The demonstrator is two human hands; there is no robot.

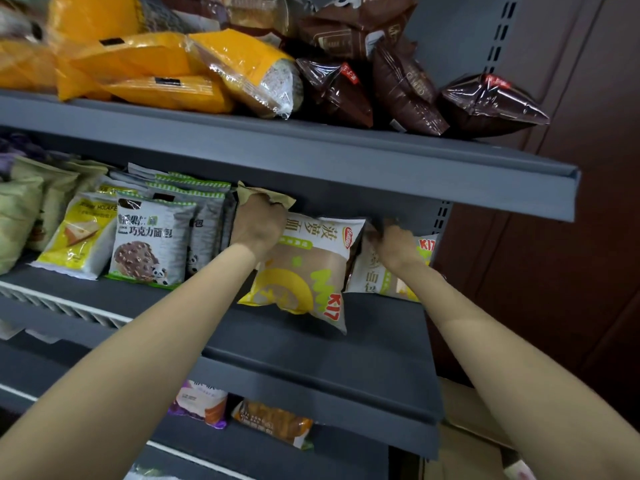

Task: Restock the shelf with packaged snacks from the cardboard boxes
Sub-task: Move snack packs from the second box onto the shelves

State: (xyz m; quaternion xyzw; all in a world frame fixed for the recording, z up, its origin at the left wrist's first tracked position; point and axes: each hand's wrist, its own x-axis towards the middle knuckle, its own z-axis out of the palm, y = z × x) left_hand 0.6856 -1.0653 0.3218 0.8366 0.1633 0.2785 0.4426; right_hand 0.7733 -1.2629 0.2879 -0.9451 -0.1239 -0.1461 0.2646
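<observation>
Middle shelf (311, 341), frame centre: left hand (258, 225) grips top edge of yellow-white bread packet (304, 271), packet tilted, green and red print. Right hand (394, 247) closed on second matching packet (381, 275) just right of it. Chocolate bread packets (149, 244) stand at left. Top shelf (311, 150): orange packets (149, 67), brown packets (398, 81).

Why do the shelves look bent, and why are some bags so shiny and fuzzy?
Head view: the wide-angle lens bows the grey middle shelf and stretches both arms; light glints off the brown bags and the clear wrap of the orange bags; the top left corner is smeared with blur; the left hand and right hand are slightly soft.
</observation>
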